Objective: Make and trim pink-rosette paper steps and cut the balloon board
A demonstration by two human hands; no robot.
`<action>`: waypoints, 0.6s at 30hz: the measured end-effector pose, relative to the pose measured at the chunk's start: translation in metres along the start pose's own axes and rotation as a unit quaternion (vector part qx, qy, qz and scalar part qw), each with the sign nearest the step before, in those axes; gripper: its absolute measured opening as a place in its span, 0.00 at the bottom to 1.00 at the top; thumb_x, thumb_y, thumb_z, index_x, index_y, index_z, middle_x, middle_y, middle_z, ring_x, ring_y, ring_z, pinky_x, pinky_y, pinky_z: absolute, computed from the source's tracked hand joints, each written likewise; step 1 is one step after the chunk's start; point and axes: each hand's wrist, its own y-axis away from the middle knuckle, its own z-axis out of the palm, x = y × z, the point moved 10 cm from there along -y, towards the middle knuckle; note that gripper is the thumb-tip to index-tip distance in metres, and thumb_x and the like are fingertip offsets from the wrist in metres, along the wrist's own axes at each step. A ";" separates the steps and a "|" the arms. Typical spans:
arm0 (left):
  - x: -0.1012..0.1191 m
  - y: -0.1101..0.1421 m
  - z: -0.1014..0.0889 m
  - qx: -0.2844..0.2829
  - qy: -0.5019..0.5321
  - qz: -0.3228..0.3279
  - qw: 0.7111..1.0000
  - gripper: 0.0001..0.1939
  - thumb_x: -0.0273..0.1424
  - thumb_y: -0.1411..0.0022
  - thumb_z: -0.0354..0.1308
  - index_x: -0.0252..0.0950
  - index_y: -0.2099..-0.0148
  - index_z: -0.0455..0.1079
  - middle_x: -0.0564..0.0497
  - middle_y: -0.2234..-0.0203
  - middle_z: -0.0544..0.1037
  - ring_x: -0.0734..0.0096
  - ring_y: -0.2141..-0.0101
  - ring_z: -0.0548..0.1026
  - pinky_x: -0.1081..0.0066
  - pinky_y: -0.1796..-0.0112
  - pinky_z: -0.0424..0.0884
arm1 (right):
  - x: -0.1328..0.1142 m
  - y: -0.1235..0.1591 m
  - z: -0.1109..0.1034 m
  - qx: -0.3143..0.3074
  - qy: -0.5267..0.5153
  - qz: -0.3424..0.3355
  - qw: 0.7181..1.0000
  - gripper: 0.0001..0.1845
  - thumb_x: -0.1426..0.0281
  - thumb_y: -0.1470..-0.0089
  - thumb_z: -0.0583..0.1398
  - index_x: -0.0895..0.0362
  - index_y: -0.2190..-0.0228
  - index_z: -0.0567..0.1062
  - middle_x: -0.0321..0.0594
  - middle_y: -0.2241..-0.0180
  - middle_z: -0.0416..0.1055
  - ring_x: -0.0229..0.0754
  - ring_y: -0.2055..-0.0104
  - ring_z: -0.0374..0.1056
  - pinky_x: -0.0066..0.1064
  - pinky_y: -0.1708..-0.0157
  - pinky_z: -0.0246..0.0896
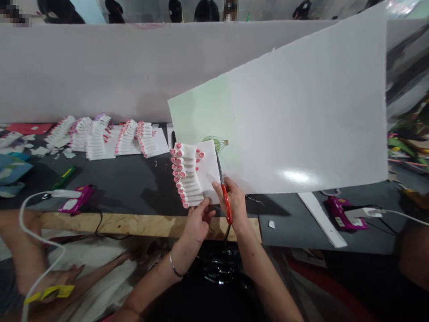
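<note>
My right hand (pixel 237 203) is closed around red-handled scissors (pixel 228 203), their blades pointing away from me along the edge between a small white card and a large sheet. Pinched at its lower edge by my left hand (pixel 197 226), the white card (pixel 208 167) carries a curved row of white rolls (pixel 189 179) with pink rose-like ends. The large white and pale green sheet (pixel 301 125) rises behind the scissors and extends to the right. A small balloon print (pixel 217 143) shows on its green part. Whether the card is still joined to the sheet cannot be made out.
Several similar cards with rolls (pixel 125 138) lie along the back left of the dark table (pixel 127 183). Pink glue guns (pixel 77 200) with cords are at both sides. A white strip (pixel 323 219) lies right. Another person's arm (pixel 27 250) is at left.
</note>
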 end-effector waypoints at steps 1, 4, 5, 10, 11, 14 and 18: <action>0.000 0.000 0.000 -0.003 0.002 0.002 1.000 0.11 0.18 0.56 0.70 0.33 0.71 0.72 0.55 0.77 0.78 0.77 0.78 0.76 0.82 0.82 0.67 | 0.000 0.000 0.000 -0.001 0.003 0.000 1.000 0.24 0.47 0.44 0.53 0.54 0.72 0.70 0.36 0.77 0.67 0.39 0.74 0.61 0.30 0.72 0.54; -0.001 -0.001 0.001 -0.007 0.010 0.001 1.000 0.11 0.18 0.55 0.70 0.33 0.70 0.72 0.55 0.76 0.78 0.77 0.78 0.76 0.82 0.81 0.67 | 0.002 -0.001 0.000 -0.001 0.011 0.005 1.000 0.24 0.46 0.45 0.53 0.54 0.74 0.68 0.34 0.79 0.65 0.38 0.76 0.59 0.29 0.73 0.52; -0.001 -0.001 0.001 -0.006 0.012 0.001 1.000 0.11 0.18 0.55 0.69 0.33 0.70 0.72 0.55 0.76 0.78 0.77 0.77 0.76 0.82 0.81 0.68 | 0.002 -0.001 0.000 -0.001 0.014 0.006 1.000 0.24 0.46 0.45 0.53 0.54 0.75 0.67 0.33 0.79 0.65 0.38 0.76 0.58 0.29 0.73 0.52; -0.002 0.000 -0.002 0.008 0.019 0.000 1.000 0.10 0.16 0.53 0.67 0.33 0.70 0.72 0.55 0.76 0.78 0.78 0.78 0.76 0.82 0.81 0.68 | 0.004 -0.002 0.001 -0.013 0.023 0.007 1.000 0.24 0.46 0.45 0.53 0.53 0.77 0.63 0.31 0.81 0.62 0.37 0.77 0.57 0.29 0.74 0.52; -0.002 0.000 -0.002 0.011 0.021 0.002 1.000 0.10 0.16 0.53 0.67 0.33 0.70 0.73 0.55 0.76 0.78 0.78 0.78 0.76 0.82 0.81 0.68 | 0.003 -0.002 0.001 -0.023 0.017 0.005 1.000 0.24 0.46 0.45 0.53 0.53 0.77 0.63 0.32 0.80 0.62 0.38 0.76 0.58 0.29 0.73 0.53; 0.002 -0.002 -0.004 0.018 0.021 0.014 1.000 0.10 0.16 0.53 0.67 0.33 0.71 0.72 0.55 0.77 0.78 0.78 0.79 0.75 0.82 0.81 0.68 | -0.001 0.001 0.004 -0.084 -0.024 0.004 0.996 0.22 0.48 0.42 0.51 0.53 0.71 0.66 0.34 0.76 0.67 0.40 0.73 0.64 0.30 0.71 0.59; 0.004 -0.006 -0.002 0.010 0.030 0.024 0.999 0.11 0.14 0.54 0.66 0.33 0.72 0.72 0.56 0.79 0.77 0.79 0.80 0.74 0.83 0.81 0.68 | -0.003 0.012 0.004 -0.142 -0.061 0.021 0.988 0.21 0.50 0.39 0.47 0.53 0.66 0.66 0.36 0.74 0.69 0.41 0.74 0.66 0.31 0.73 0.61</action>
